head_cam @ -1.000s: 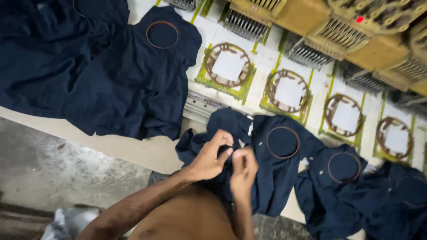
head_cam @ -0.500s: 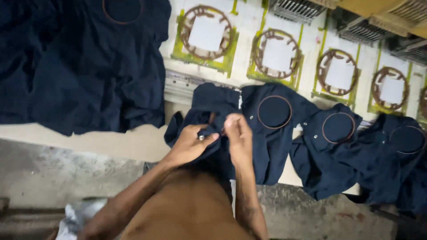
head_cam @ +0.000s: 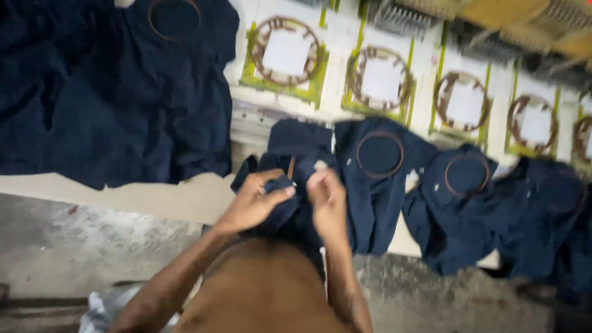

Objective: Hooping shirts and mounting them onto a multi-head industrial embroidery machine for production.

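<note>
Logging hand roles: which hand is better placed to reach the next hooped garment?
Probably right. The right hand lies beside the hooped garment; the left hand is farther off, gripping the dark cloth.

Navy garment [head_cam: 290, 203] partly under blurred hands.

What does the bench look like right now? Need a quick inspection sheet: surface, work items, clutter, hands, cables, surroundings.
Surface: pale worktable, front edge bare, the rest largely covered with cloth.
Work items: dark navy garment bunched at the table edge, gripped by both hands; hooped garments and lie beside it.
Clutter: navy fabric pile at left; row of round frames on green-edged plates behind.
Hands: left hand pinches the fabric; right hand holds it alongside.
Cables: nothing seen.
Surroundings: grey concrete floor; yellow machine heads at top, blurred.
</note>
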